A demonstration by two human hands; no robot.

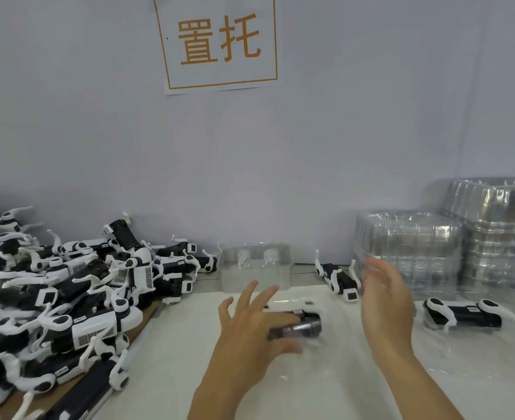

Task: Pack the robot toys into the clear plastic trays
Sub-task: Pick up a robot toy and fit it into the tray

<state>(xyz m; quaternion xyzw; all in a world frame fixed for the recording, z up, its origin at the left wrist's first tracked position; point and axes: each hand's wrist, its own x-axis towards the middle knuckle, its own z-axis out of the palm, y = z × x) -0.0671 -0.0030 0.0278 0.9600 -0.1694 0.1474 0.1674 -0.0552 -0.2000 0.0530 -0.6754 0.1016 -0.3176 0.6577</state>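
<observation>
Both hands hover, fingers apart, over a robot toy on the white bench.

The left hand (250, 325) and right hand (386, 310) grip nothing; the blurred robot toy (298, 325) lies between them. A heap of robot toys (68, 292) fills the left, stacked clear trays (450, 247) stand far right, and one clear tray (256, 268) sits by the wall.

White table (326, 386) bearing heaped robot toys (68, 286) at left, stacked clear trays (450, 253) at right, single toy (462, 315) nearby.
</observation>
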